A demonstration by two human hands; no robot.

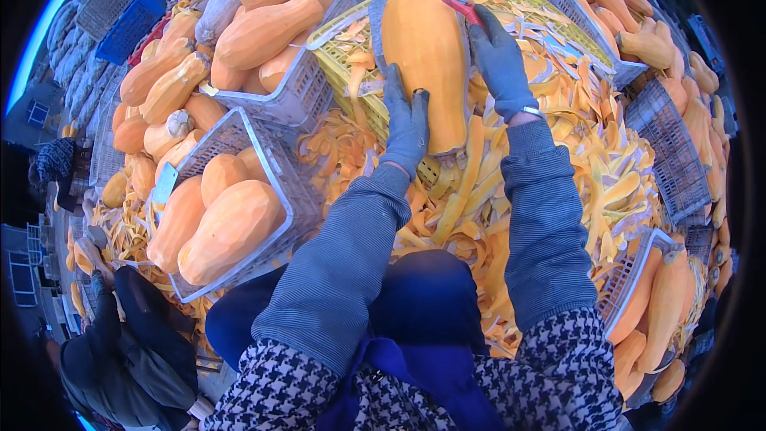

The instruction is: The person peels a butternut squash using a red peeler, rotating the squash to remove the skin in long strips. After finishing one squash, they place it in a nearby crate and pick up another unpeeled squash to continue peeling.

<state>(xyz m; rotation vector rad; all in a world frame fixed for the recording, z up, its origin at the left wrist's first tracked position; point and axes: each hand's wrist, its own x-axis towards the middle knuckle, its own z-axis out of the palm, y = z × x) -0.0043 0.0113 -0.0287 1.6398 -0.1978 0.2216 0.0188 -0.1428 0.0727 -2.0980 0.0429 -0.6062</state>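
Note:
A large orange squash [422, 60] lies lengthwise before me, its narrower end towards me, on a grey cloth over an upturned yellow plastic crate [371, 111]. My gloved left hand [409, 120] presses on its lower left side, fingers spread against the skin. My gloved right hand [499, 60] is shut on the red handle of a peeler [464, 10], whose head is at the squash's upper right edge. The squash has smooth skin on the side facing up. Long strips of peel [473, 173] hang and lie beneath and around the crate.
Peeled squashes fill a grey crate [278, 191] at the left and another crate [287, 81] behind it. A crate of squashes [634, 287] stands at the lower right. Peel is heaped [616, 191] at the right. A co-worker [131, 347] sits at the lower left.

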